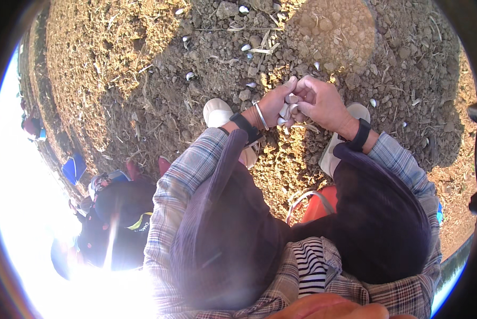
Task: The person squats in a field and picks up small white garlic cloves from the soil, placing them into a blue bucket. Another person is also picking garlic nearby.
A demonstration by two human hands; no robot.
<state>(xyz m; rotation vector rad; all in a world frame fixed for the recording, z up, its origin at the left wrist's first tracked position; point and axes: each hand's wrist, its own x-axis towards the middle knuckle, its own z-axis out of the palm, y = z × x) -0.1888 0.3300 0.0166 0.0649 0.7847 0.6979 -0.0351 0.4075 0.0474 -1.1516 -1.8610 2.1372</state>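
Observation:
My left hand [273,104] is cupped around several pale garlic cloves [284,113], in front of my knees and just above the soil. My right hand [322,101] meets it from the right, with its thumb and fingertips closed on one clove at the edge of the pile. Its fingers partly hide the cloves. On the ground beyond the hands lie scattered cloves, among them one clove [316,65] straight ahead, another [251,85] by the left fingers and a third [372,102] to the right.
Cloddy brown soil [222,52] with dry straw spreads all around. My beige shoes [217,113] flank the hands. A red bucket [320,204] with a pale handle stands between my legs. To the left, another person [119,207] crouches close by, near a blue container [74,168].

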